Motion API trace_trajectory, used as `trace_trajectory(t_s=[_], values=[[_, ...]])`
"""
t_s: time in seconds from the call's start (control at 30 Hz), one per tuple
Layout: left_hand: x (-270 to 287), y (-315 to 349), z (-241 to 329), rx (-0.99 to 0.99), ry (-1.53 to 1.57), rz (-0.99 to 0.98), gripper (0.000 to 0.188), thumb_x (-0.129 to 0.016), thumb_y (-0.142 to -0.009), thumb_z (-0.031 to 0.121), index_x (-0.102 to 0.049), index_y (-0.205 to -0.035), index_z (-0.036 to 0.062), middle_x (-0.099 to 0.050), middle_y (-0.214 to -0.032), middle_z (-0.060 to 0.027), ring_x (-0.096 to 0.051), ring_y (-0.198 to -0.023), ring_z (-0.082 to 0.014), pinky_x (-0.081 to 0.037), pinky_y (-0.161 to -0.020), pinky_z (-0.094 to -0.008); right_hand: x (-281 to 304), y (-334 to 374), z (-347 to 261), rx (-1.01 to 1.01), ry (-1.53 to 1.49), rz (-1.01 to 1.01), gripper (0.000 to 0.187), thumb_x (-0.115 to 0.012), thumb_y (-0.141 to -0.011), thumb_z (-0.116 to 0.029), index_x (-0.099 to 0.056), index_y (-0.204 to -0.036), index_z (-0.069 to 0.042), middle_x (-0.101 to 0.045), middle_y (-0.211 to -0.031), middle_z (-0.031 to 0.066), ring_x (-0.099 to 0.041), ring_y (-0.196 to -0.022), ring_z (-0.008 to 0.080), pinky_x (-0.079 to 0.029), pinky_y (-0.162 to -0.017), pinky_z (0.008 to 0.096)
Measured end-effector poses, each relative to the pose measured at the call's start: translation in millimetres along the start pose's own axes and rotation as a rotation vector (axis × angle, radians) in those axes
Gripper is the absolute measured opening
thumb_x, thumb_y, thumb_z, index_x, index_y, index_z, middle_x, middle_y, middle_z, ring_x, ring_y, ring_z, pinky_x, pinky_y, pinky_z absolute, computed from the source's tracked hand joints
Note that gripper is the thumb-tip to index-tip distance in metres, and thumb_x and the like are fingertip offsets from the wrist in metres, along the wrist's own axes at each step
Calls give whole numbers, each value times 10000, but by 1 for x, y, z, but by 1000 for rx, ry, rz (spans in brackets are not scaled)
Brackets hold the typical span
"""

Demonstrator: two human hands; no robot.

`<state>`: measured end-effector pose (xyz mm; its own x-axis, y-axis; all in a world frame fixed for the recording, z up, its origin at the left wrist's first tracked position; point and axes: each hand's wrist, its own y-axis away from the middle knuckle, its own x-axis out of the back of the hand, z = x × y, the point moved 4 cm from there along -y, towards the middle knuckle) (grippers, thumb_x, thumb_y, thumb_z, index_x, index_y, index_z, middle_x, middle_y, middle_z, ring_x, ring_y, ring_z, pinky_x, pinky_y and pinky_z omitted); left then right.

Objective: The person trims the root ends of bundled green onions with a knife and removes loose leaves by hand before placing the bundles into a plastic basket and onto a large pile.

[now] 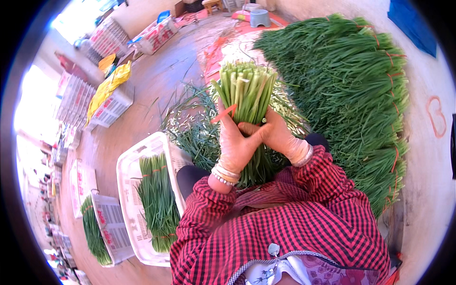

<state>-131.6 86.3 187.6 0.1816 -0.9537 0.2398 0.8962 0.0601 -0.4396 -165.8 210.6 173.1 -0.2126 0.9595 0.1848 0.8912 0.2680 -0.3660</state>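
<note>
Both of my hands are wrapped around a thick bunch of garlic chives (247, 90), its pale stem ends up and its leaves hanging down toward my lap. My left hand (233, 142) grips it from the left side. My right hand (278, 135) closes round it from the right, and the fingers of the two hands meet at the front. An orange-red tie strip (224, 114) sticks out beside my left fingers; how far it goes round the stems is hidden. Below the hands, the lower leaves are partly covered by my forearms.
A large heap of chive bunches (342, 95) lies along the right wall. On my left stands a white crate (126, 190) with tied bunches (159, 199) inside. Another filled crate (114, 228) is further left. Loose leaves and trimmings (190, 114) litter the floor ahead, and a grey-blue stool (260, 18) stands beyond.
</note>
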Motion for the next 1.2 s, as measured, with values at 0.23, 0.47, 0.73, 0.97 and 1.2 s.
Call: trace_trajectory(t_s=[0.23, 0.47, 0.73, 0.97, 1.2], values=[[41, -19, -11, 221, 698, 63, 612, -743, -820, 40, -442, -1352, 48, -641, -1173, -102, -650, -1016, -190, -550, -871, -349, -5, 2, -42, 82, 377, -139, 640, -805, -751, -380, -560, -1233, -37, -612, -1167, 194, -596, -1096, 382, -485, -915, 445], [53, 0, -28, 331, 1211, 84, 576, -640, -907, 377, -518, -1327, 3, -645, -1210, -126, -653, -1051, -259, -541, -930, -413, -28, 11, -8, -68, -261, -335, 995, -835, -785, -274, -232, -1529, -5, -483, -1426, 153, -443, -1318, 216, -361, -1103, 368], [58, 18, -40, 387, 1108, 88, 577, -673, -900, 350, -496, -1341, 22, -625, -1221, -114, -633, -1070, -243, -532, -928, -401, -44, 30, 3, -260, -325, -311, 895, -832, -776, -174, -321, -1487, 11, -553, -1327, 118, -531, -1218, 190, -423, -1049, 348], [47, 32, -45, 320, 775, 123, 611, -773, -816, 74, -476, -1348, 28, -632, -1192, -82, -635, -1027, -189, -539, -886, -337, -45, 21, 6, -105, -147, -286, 816, -809, -814, -142, -329, -1460, -6, -550, -1305, 88, -534, -1183, 174, -446, -1015, 344], [108, 29, -26, 244, 1095, 267, 459, -664, -810, 123, -593, -1244, -6, -680, -1086, -96, -671, -938, -198, -564, -821, -329, -78, 17, -50, 192, 153, -424, 978, -829, -778, -279, -250, -1516, -3, -453, -1443, 183, -459, -1327, 269, -379, -1089, 364]])
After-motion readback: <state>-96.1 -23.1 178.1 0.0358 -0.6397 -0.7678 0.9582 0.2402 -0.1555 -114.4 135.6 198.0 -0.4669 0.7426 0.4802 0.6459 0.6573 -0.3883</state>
